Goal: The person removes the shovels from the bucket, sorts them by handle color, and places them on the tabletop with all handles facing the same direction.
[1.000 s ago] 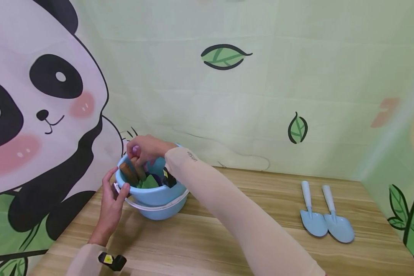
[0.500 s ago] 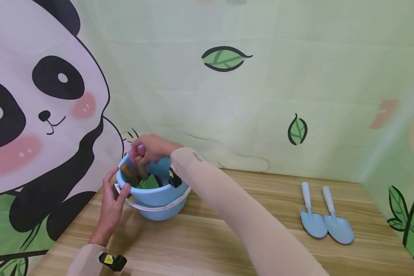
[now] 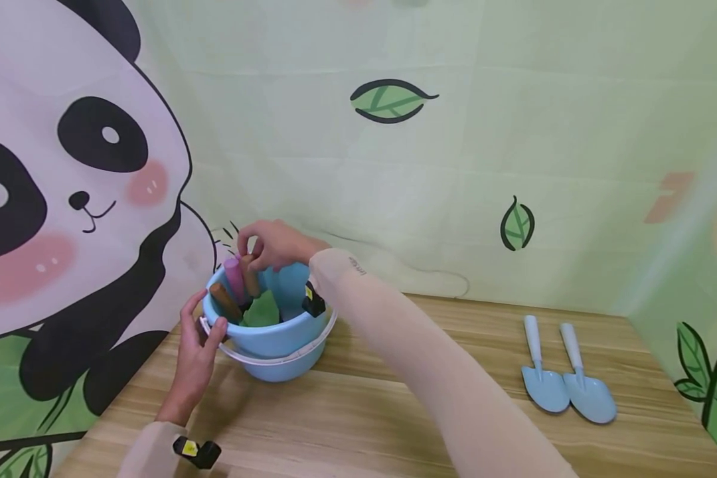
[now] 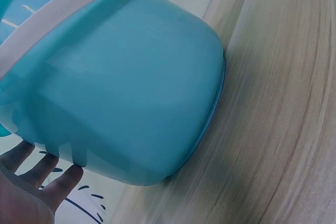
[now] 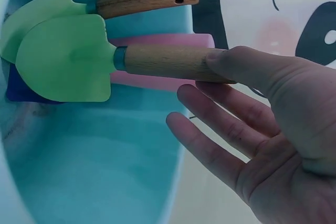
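Note:
A blue bucket (image 3: 263,340) with a white carrying handle (image 3: 257,361) stands at the table's left. My left hand (image 3: 194,358) holds its side, thumb near the rim; in the left wrist view the fingertips touch the wall. Over the bucket, my right hand (image 3: 281,242) pinches the end of the wooden handle of a green hand trowel (image 5: 65,61), whose blade lies inside. The other fingers are spread. Beside it in the bucket lie a second green trowel (image 5: 44,11) with a darker wooden handle, a pink handle (image 3: 234,279) and a dark blue piece (image 5: 26,93), partly hidden.
Two light blue hand trowels, a left one (image 3: 546,390) and a right one (image 3: 591,399), lie side by side at the right of the wooden table (image 3: 346,425). Behind stands a cloth backdrop (image 3: 311,119) with a panda and leaves.
My right hand has moved up and right, from deeper among the handles to the end of the trowel's wooden handle. The pink handle now shows uncovered. The left hand stays on the bucket.

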A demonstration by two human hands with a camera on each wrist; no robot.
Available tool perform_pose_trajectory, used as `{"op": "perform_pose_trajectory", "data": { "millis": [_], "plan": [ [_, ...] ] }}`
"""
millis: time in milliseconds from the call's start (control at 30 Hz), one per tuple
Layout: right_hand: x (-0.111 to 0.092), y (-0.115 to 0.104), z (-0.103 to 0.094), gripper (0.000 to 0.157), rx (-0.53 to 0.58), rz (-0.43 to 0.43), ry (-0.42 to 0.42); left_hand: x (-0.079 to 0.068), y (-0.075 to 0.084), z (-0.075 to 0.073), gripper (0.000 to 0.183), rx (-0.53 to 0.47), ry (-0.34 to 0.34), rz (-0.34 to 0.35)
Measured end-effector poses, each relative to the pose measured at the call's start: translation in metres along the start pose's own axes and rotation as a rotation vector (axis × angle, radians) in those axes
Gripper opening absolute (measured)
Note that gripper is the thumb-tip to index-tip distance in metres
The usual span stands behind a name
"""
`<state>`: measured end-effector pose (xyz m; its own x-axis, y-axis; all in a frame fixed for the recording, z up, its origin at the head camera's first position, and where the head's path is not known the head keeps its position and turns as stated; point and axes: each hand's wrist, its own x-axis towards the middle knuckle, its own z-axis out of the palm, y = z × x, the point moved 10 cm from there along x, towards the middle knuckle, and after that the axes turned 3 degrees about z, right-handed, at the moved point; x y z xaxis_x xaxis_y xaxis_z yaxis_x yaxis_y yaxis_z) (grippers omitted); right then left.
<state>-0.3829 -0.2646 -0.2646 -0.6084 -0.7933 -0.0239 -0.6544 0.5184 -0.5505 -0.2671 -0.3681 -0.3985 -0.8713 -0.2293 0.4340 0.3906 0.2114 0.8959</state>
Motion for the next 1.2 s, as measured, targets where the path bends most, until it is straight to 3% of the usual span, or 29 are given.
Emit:
{"op": "perform_pose_trajectory", "data": {
  "millis": [767,1200],
  "plan": [
    [-0.033,0.001,-0.044,0.020,0.140,-0.207,0.250,-0.001,0.000,-0.001,0.062,-0.012,0.009,0.011],
    [-0.050,0.009,-0.059,0.026,0.274,-0.217,0.407,-0.001,0.000,-0.001,0.061,-0.050,0.014,0.023]
  ]
}}
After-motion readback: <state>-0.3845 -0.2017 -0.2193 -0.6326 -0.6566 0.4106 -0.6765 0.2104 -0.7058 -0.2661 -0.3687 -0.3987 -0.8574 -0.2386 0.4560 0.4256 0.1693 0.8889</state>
